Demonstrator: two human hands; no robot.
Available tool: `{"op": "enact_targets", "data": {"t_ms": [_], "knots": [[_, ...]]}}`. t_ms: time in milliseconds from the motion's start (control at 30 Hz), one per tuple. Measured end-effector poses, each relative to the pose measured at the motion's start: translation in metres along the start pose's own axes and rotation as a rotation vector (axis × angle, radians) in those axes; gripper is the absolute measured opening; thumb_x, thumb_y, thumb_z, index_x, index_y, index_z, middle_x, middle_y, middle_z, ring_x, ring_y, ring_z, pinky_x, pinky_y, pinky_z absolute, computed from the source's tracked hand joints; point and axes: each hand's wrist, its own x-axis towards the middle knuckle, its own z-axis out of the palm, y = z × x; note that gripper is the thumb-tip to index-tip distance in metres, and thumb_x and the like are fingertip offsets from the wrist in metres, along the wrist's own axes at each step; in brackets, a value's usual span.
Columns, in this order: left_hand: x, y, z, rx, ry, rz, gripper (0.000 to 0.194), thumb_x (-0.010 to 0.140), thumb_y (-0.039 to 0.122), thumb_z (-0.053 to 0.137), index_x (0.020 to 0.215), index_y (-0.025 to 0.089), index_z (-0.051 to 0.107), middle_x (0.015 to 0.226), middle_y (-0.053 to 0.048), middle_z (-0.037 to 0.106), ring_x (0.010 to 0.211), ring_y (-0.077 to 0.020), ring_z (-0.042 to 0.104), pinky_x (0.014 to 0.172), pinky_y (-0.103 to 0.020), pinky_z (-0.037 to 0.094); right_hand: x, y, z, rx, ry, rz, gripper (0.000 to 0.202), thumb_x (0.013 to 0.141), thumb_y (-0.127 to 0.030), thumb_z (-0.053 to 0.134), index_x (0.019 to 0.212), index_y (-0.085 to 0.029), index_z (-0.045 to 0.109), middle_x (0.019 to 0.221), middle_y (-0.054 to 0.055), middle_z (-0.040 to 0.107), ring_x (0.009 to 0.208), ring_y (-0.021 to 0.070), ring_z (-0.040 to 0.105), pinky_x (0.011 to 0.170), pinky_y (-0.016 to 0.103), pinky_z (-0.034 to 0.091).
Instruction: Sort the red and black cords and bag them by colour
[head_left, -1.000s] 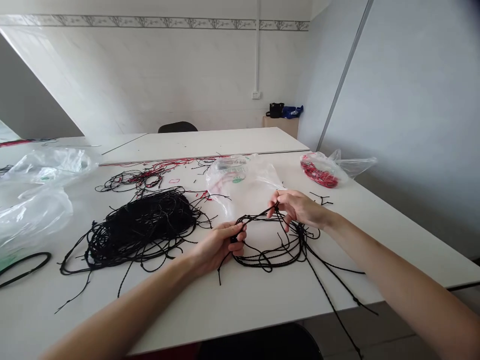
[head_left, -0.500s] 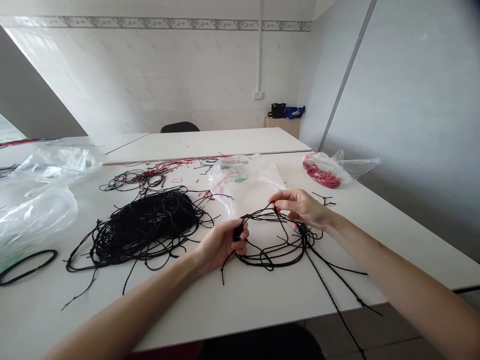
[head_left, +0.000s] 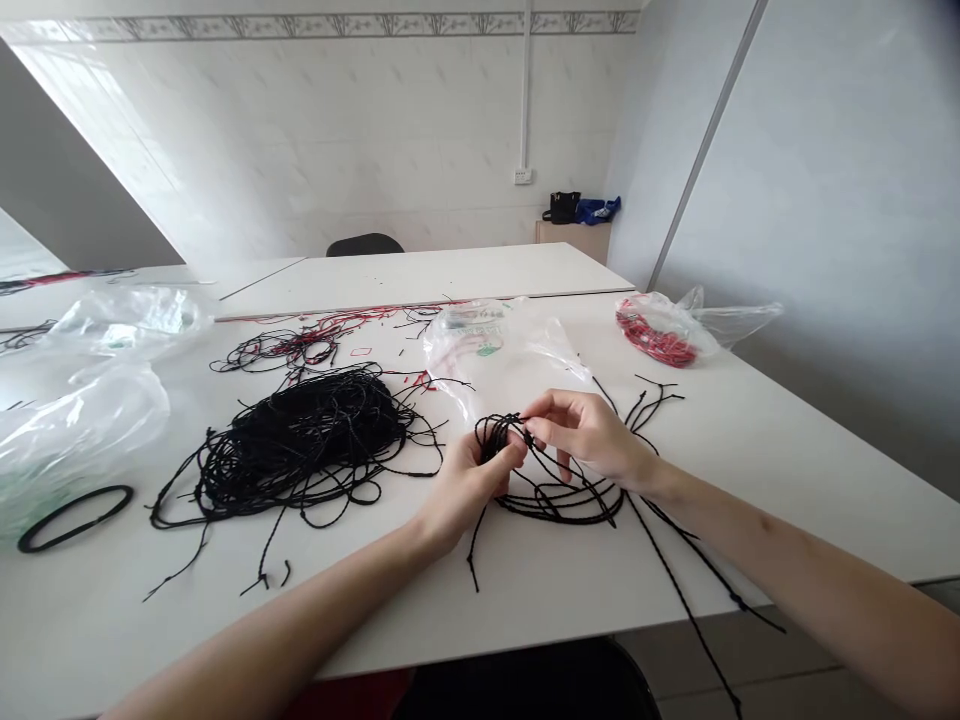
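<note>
A looped bundle of thin black cords [head_left: 562,512] lies on the white table, several knotted ends trailing over the front edge. My left hand [head_left: 480,470] is closed on the gathered loops at the bundle's left side, thumb across them. Just to its right, my right hand [head_left: 581,435] pinches a cord of the same bundle between thumb and fingertips, its other fingers curled above the loops. The hands are close together. A large tangled heap of black cords [head_left: 300,440] rests left of my left hand.
Behind my hands lies a clear plastic bag [head_left: 510,350]. Red cords in another bag [head_left: 656,335] are at the right. Farther left are red and black cords [head_left: 289,348], plastic bags [head_left: 112,400] and a black ring [head_left: 75,517]. The table's front edge is near.
My right hand has moved in toward my left hand, and the stretched cords between them are now bunched into loops at my left hand. The camera view has shifted slightly.
</note>
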Motion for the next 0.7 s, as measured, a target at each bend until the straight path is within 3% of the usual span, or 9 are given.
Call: {"op": "enact_targets", "data": {"t_ms": [300,467,700], "knots": [[0.0007,-0.0023,0.0,0.057,0.061,0.052,0.023,0.076,0.037,0.055,0.073,0.015,0.05,0.06,0.005,0.039,0.05,-0.004,0.033,0.048,-0.019,0.027,-0.0026,-0.004,-0.0027,-0.083,-0.045,0.039,0.026,0.075,-0.037,0.057,0.089,-0.015,0.06,0.08,0.006,0.059,0.071,0.0147,0.056,0.035,0.018,0.049],[0.001,-0.0043,-0.0023,0.086,0.094,0.057,0.02,0.076,0.035,0.054,0.072,0.016,0.049,0.058,0.005,0.038,0.05,-0.0043,0.033,0.048,-0.018,0.029,-0.0064,-0.0041,-0.0031,-0.18,-0.113,0.023,0.02,0.078,-0.035,0.053,0.078,-0.016,0.06,0.072,0.003,0.056,0.067,0.0126,0.053,0.041,0.019,0.05],[0.0007,-0.0067,-0.0034,0.129,0.095,0.067,0.021,0.077,0.036,0.053,0.073,0.016,0.048,0.059,0.005,0.039,0.052,-0.0046,0.035,0.05,-0.018,0.031,-0.0072,0.0001,-0.0001,-0.228,-0.128,0.01,0.018,0.079,-0.033,0.051,0.08,-0.016,0.057,0.073,0.001,0.053,0.061,0.0092,0.048,0.045,0.019,0.05]]}}
